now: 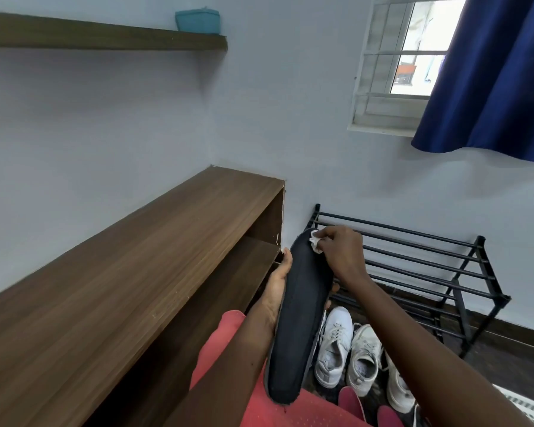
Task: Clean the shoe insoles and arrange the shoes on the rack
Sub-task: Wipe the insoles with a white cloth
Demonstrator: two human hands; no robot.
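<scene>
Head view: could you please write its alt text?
A person's left hand holds a dark insole while the right hand presses a white cloth to its tip. White sneakers lie below, beside a black shoe rack.

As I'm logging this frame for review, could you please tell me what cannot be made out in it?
All in the head view:
Fingers of the left hand: behind the dark insole.
Most of the white cloth: inside the right hand.
Part of the rightmost white shoe: behind the right forearm.
The red items: cut off by the bottom edge.
Contents of the teal box: hidden by its walls.
</scene>
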